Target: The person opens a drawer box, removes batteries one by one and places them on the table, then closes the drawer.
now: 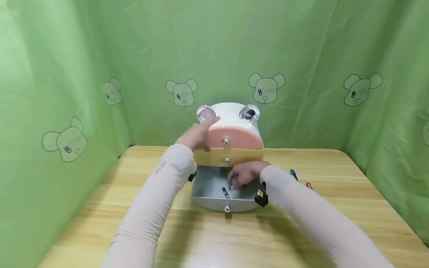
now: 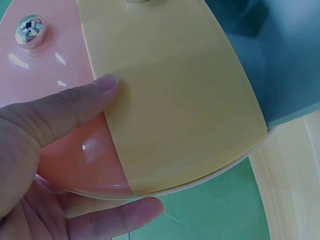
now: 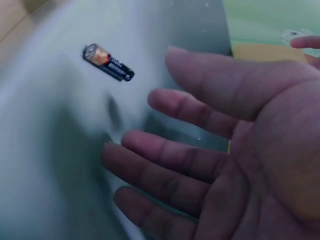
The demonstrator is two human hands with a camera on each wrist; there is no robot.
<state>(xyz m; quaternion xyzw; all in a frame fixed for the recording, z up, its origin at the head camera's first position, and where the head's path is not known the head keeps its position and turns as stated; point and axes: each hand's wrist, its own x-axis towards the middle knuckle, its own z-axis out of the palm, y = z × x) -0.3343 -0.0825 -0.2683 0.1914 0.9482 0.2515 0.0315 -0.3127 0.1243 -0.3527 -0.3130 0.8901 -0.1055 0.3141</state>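
A small cabinet (image 1: 231, 113) with a white top, round ears and stacked drawers stands on the table. Its pink drawer (image 1: 218, 136) and yellow drawer (image 1: 211, 158) are closed, while the grey bottom drawer (image 1: 207, 186) is pulled out. My left hand (image 1: 197, 134) holds the cabinet's left edge; in the left wrist view its thumb (image 2: 75, 105) lies across the front and the other fingers along the side. Inside the grey drawer, a black and copper battery (image 3: 109, 62) lies on the bottom. Beside it my right hand (image 1: 246, 173) hovers with loosely bent, apart fingers and nothing in them.
Right of the cabinet, a blue-ended object (image 1: 293, 174) and a red-ended one (image 1: 309, 185) lie on the wooden table (image 1: 335, 208), partly hidden by the right sleeve. Green curtains (image 1: 221, 44) printed with bear heads surround the table at the back and sides.
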